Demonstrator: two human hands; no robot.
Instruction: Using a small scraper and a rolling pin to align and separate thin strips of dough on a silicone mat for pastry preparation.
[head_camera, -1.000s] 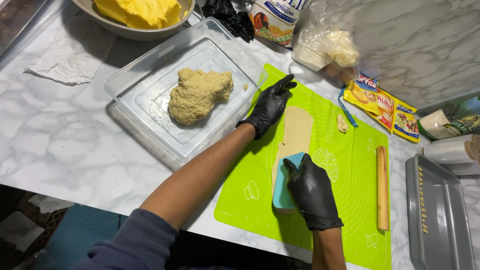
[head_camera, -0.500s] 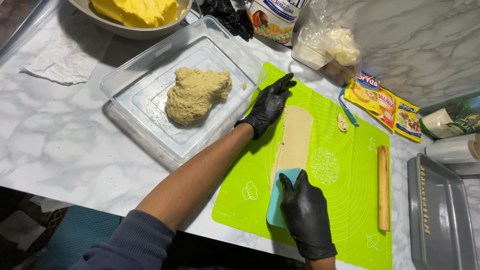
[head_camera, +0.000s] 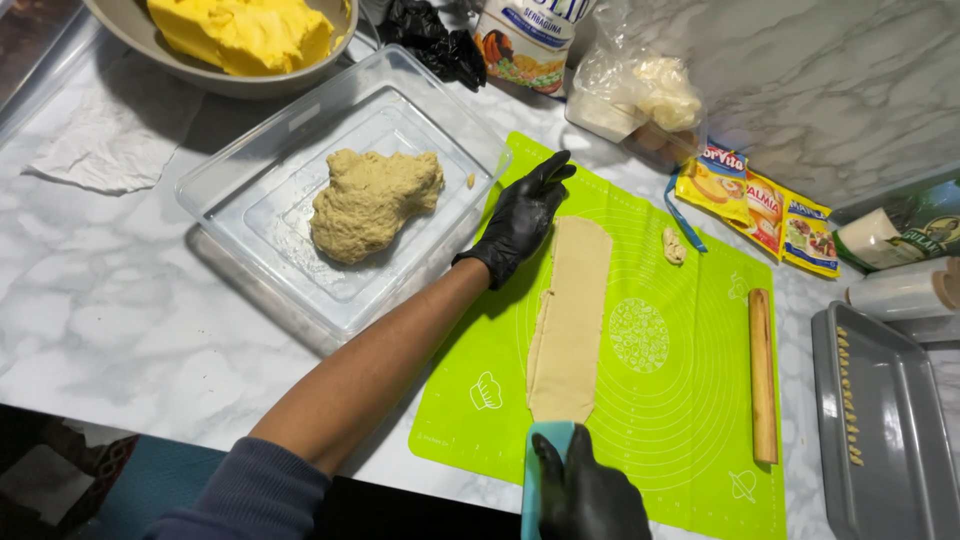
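A long strip of flat rolled dough (head_camera: 572, 318) lies on a bright green silicone mat (head_camera: 680, 400). My left hand (head_camera: 520, 220), in a black glove, rests flat on the mat at the strip's far left edge, touching it. My right hand (head_camera: 590, 495), also gloved, grips a teal dough scraper (head_camera: 545, 470) at the strip's near end, by the mat's front edge. A lump of dough (head_camera: 372, 200) sits in a clear plastic tray (head_camera: 260, 190) to the left.
A wooden rolling pin (head_camera: 763, 375) lies on the mat's right side. A grey baking tray (head_camera: 880, 430) with small dough pieces stands at far right. A bowl of yellow butter (head_camera: 240, 35), packets (head_camera: 760, 205), a plastic bag (head_camera: 640, 95) and crumpled paper (head_camera: 95, 150) surround the area.
My right hand has drawn the scraper along the strip toward me, from mid-strip to its near end. My left hand has stayed at the strip's far end.
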